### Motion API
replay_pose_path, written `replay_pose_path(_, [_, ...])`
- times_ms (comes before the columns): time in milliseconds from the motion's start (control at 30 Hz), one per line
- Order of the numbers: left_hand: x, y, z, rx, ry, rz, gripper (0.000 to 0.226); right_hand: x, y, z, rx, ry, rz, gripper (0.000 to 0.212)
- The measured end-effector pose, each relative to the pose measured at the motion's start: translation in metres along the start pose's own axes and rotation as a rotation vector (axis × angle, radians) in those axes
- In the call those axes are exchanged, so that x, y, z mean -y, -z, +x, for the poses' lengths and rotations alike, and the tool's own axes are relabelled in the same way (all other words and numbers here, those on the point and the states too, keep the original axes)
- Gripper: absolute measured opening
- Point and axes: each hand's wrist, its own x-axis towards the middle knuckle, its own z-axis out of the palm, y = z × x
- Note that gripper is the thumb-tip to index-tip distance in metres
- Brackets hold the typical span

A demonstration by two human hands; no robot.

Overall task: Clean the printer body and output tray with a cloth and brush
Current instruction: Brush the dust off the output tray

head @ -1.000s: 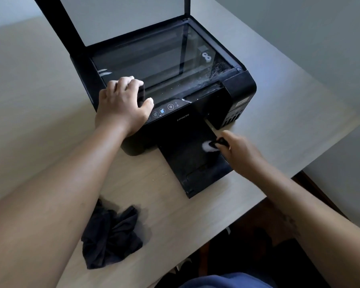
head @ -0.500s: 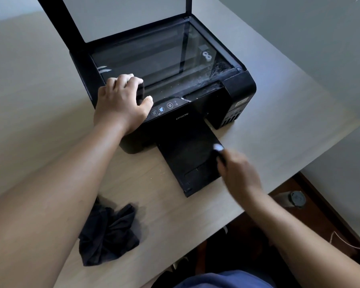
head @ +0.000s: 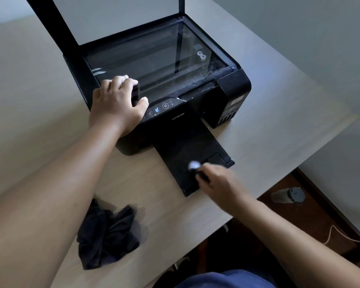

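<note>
A black printer [head: 235, 84] stands on the table with its scanner lid [head: 121, 15] raised and dust on the glass near its right front corner. Its black output tray [head: 187, 148] sticks out toward me. My left hand [head: 116, 104] rests flat on the printer's front left corner, fingers curled over the edge of the glass. My right hand [head: 218, 181] is shut on a small black brush with a white tip [head: 194, 164], and the tip touches the near end of the tray. A crumpled black cloth [head: 106, 231] lies on the table near my left forearm.
The light wooden table [head: 268, 132] ends just right of and below the tray. On the dark floor beyond the edge lie a grey cylindrical bottle [head: 287, 195] and a thin cord [head: 339, 233]. A wall rises at the back right.
My right hand has drawn the brush from the tray's right side near the printer down toward the tray's near end. My left hand has stayed on the printer.
</note>
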Motion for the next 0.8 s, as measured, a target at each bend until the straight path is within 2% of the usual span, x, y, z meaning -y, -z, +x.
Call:
replay_pose_path(33, [0.000, 0.000, 0.000, 0.001, 0.000, -0.001, 0.050, 0.005, -0.006, -0.001, 0.115, 0.023, 0.091, 0.008])
replay_pose_path(67, [0.000, 0.000, -0.001, 0.002, 0.001, -0.001, 0.050, 0.005, -0.005, 0.004, 0.127, -0.015, 0.188, 0.010])
replay_pose_path(133, [-0.001, 0.000, 0.000, 0.003, 0.002, -0.003, 0.050, -0.008, 0.011, 0.018, -0.081, -0.214, 0.280, 0.009])
replay_pose_path(200, [-0.001, 0.001, -0.001, 0.004, 0.000, -0.004, 0.050, -0.027, 0.036, 0.024, -0.310, -0.469, 0.180, 0.013])
replay_pose_path(233, [-0.001, 0.001, -0.001, 0.004, -0.001, -0.002, 0.050, -0.036, 0.040, 0.022, -0.379, -0.509, 0.083, 0.015])
replay_pose_path(267, [0.000, 0.000, -0.001, 0.002, -0.001, -0.001, 0.050, -0.037, 0.040, 0.019, -0.394, -0.471, -0.020, 0.013])
replay_pose_path(333, [0.000, 0.000, -0.001, 0.001, -0.001, -0.007, 0.051, -0.018, 0.021, 0.007, -0.242, -0.250, -0.182, 0.008])
replay_pose_path(400, [0.000, 0.000, -0.001, -0.003, -0.001, -0.011, 0.052, 0.008, -0.009, -0.012, -0.084, -0.015, -0.236, 0.011])
replay_pose_path(433, [0.000, 0.000, -0.001, -0.004, -0.001, -0.011, 0.052, 0.020, -0.019, -0.017, -0.048, 0.046, -0.216, 0.014])
replay_pose_path(467, [0.000, 0.000, 0.000, -0.004, -0.001, -0.009, 0.052, 0.028, -0.021, -0.017, -0.006, 0.037, -0.130, 0.015])
replay_pose_path(533, [0.000, 0.000, 0.000, -0.003, 0.003, -0.003, 0.051, 0.027, -0.012, -0.004, -0.002, -0.158, 0.199, 0.014])
replay_pose_path(600, [-0.001, 0.000, 0.000, -0.001, 0.004, -0.002, 0.050, 0.001, 0.003, 0.010, -0.148, -0.434, 0.408, 0.016])
replay_pose_path(667, [-0.002, 0.000, -0.001, -0.003, 0.003, -0.007, 0.050, -0.026, 0.025, 0.022, -0.376, -0.638, 0.325, 0.021])
replay_pose_path(700, [-0.001, 0.000, -0.001, -0.004, 0.004, -0.007, 0.050, -0.035, 0.031, 0.024, -0.451, -0.650, 0.214, 0.021])
replay_pose_path(733, [-0.001, 0.000, -0.001, -0.005, 0.005, -0.005, 0.050, -0.036, 0.030, 0.026, -0.480, -0.592, 0.094, 0.018])
replay_pose_path(800, [-0.001, 0.000, -0.001, -0.002, 0.006, -0.002, 0.050, -0.020, 0.018, 0.025, -0.349, -0.332, -0.130, 0.019])
